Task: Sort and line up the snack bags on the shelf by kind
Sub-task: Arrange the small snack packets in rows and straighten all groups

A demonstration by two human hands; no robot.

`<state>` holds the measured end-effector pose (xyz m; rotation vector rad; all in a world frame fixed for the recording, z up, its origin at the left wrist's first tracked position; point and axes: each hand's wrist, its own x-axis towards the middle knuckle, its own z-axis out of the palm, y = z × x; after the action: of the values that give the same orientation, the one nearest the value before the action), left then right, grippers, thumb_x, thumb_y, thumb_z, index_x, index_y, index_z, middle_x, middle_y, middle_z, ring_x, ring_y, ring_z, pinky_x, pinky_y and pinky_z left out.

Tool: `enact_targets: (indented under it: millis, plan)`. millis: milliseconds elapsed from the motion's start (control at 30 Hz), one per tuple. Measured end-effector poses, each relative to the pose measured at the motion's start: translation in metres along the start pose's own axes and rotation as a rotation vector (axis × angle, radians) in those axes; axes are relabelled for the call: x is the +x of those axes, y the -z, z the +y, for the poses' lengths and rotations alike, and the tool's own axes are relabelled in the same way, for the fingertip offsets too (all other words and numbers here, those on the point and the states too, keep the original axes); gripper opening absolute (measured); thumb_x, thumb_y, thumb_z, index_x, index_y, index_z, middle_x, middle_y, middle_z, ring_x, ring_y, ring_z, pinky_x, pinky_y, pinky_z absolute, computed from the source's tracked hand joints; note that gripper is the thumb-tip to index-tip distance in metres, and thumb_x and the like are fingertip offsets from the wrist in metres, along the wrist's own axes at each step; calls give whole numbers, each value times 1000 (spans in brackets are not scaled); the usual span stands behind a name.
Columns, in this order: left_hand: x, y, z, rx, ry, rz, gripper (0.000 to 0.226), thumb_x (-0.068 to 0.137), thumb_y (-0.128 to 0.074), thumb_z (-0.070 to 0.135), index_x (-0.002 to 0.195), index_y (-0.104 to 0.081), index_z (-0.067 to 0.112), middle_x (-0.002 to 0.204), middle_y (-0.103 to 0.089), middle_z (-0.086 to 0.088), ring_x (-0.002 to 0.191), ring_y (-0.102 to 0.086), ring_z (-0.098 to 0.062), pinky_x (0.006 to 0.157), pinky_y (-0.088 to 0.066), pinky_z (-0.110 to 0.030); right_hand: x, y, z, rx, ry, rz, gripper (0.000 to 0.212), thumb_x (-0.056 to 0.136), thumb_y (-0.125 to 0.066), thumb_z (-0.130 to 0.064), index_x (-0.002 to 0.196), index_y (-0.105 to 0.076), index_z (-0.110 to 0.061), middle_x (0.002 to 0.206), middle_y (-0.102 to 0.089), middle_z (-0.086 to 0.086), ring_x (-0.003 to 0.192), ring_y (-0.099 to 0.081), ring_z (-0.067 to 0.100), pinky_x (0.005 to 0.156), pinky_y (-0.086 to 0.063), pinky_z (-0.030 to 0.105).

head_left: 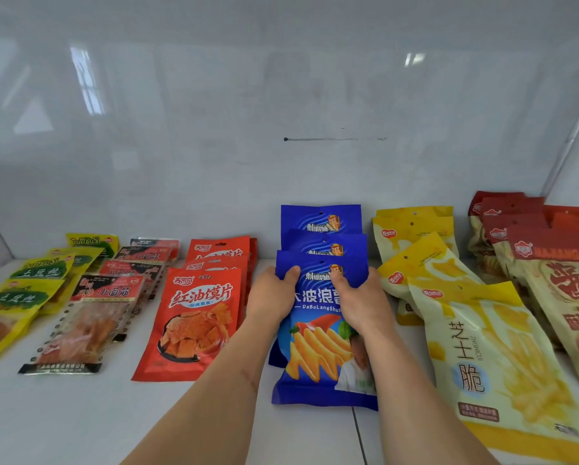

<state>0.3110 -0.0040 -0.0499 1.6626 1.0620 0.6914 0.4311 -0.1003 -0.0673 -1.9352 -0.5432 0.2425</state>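
Left hand and right hand — both grips closed on the glossy blue plastic potato-snack bag — front of its row

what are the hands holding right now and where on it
Both hands hold the front blue snack bag near its top: the left hand grips the upper left edge, the right hand the upper right edge.

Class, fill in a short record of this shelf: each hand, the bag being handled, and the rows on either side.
left hand: grips front blue bag's upper left edge
right hand: grips its upper right edge
front blue bag: overlaps two more blue bags behind
left neighbour: red bags, overlapping row
right neighbour: yellow bags, front one tilted
surface: white shelf
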Motion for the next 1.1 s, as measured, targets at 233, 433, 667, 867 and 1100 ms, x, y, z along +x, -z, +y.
enact_targets:
  millis: [233,433,667,867,1100]
  plan:
    - [-34,1,2,112,-147,2,64,90,-62,58,134,-36,19,132,-55,-3,106,-66,-20,81,-61,-40,0,-5,-4,-71,33,84,64,81,-64,-66,125,-44,-23,118,-67,-1,92,-70,16,77,-61,42]
    - [-62,-8,-13,480,-277,12,98,89,-54,65,158,3,22,160,-18,-5,137,-42,-31,103,-47,-51,0,1,-15,-192,12,81,78,79,-59,-70,134,-36,-20,129,-60,5,110,-64,26,86,-57,47]
    - [-66,-9,-14,482,-277,-9,92,93,-49,65,159,4,29,164,-2,0,139,-40,-28,106,-45,-46,14,22,-61,-622,277,215,66,95,-42,-60,147,-35,-19,149,-41,10,136,-39,32,105,-39,48]
    - [-66,-11,-14,508,-179,-51,83,93,-43,69,159,-11,32,165,4,1,145,-32,-26,113,-37,-39,50,-2,-67,-683,474,-132,67,96,-32,-66,154,-25,-33,165,-14,-2,151,-6,29,117,-16,53]
    - [-64,-16,-19,565,-149,-35,85,91,-40,73,159,-11,33,165,13,4,152,-13,-24,120,-29,-41,67,-25,-58,-770,422,-194,78,89,-23,-79,154,-23,-36,165,-11,-4,151,-5,32,117,-12,54]
